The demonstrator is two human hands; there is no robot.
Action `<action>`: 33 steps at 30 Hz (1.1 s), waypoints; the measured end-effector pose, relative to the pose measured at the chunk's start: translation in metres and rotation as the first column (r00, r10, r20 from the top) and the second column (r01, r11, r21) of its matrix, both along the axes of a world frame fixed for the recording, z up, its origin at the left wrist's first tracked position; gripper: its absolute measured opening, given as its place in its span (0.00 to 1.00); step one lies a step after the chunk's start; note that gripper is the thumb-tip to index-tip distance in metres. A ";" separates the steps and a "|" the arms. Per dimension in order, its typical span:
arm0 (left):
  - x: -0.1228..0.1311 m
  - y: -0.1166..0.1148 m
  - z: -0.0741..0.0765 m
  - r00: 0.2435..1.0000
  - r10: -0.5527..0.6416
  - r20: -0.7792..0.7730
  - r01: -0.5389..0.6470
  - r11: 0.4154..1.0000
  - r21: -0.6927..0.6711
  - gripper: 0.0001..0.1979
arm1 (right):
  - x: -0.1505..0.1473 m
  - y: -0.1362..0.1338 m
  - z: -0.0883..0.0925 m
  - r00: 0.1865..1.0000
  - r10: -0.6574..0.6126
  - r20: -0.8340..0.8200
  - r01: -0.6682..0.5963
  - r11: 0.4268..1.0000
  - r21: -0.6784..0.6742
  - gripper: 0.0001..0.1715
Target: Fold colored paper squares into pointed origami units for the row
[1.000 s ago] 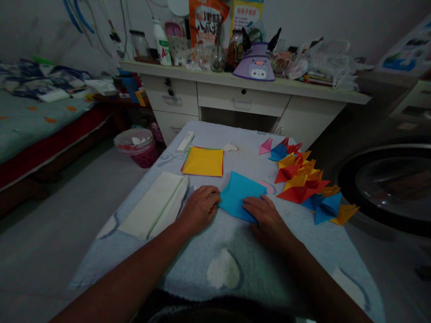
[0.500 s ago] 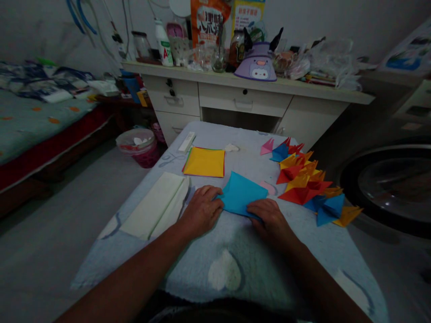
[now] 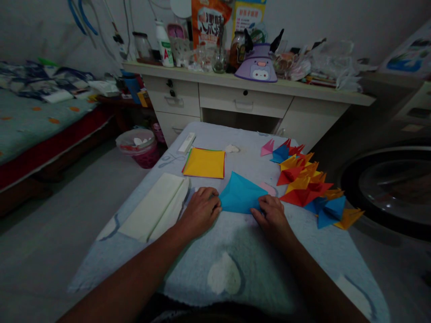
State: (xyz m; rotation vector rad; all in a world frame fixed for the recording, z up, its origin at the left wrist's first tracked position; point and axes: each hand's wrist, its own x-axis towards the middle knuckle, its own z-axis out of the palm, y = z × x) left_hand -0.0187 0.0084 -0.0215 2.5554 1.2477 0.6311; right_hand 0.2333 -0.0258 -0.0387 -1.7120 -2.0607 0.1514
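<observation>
Blue paper, folded, roughly triangular, touches both hands.

From my station I take the paper sheet on the table as datum. Left hand: at its left end. Right hand: at its right. Paper stack: behind-left. Paper figures: right. Drawer unit: far behind.

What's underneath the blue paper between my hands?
Patterned cloth shows around the blue paper, with a pink patch just beyond its right side. Whatever lies directly beneath is covered, so I can't tell.
</observation>
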 end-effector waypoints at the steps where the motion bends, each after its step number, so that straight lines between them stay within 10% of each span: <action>1: 0.000 0.000 0.000 1.000 0.006 -0.007 -0.006 1.000 -0.004 0.03 | 0.000 0.000 0.000 1.000 -0.019 0.010 0.019 1.000 -0.001 0.07; 17: 0.008 -0.005 -0.003 0.990 0.120 -0.070 -0.110 0.984 0.141 0.05 | -0.004 0.004 -0.002 0.987 -0.160 0.028 0.162 0.986 -0.048 0.11; 25: 0.030 -0.025 -0.015 0.948 -0.275 -0.157 0.309 0.912 0.270 0.10 | -0.005 0.004 0.000 0.983 -0.175 0.058 0.178 0.983 -0.049 0.11; 33: 0.031 -0.028 -0.023 0.945 -0.260 -0.197 0.306 0.915 0.263 0.13 | -0.008 0.001 0.005 0.971 -0.226 0.083 0.234 0.967 -0.104 0.13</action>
